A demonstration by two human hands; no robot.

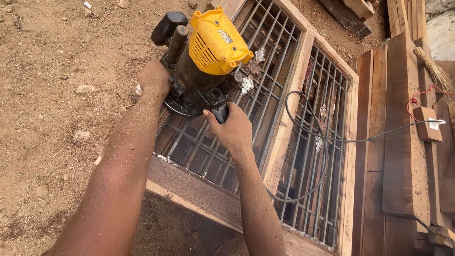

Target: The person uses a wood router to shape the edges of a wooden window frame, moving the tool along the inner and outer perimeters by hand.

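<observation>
A power router (204, 61) with a yellow cap and a black body sits on the left rail of a wooden window frame (284, 128) that lies flat on the ground. My left hand (154, 78) grips the router's left handle. My right hand (231, 129) grips its right handle, thumb on top. Both forearms are dusted with sawdust. The frame holds a grille of dark metal bars (265, 85). The router's base hides the wood under it.
A black power cord (327, 140) loops over the frame's right half and runs off to the right. Dark planks (403, 142) are stacked at the right, with a broom (433, 71) and a small wooden block (426, 124) on them. Sandy ground with stones lies at the left.
</observation>
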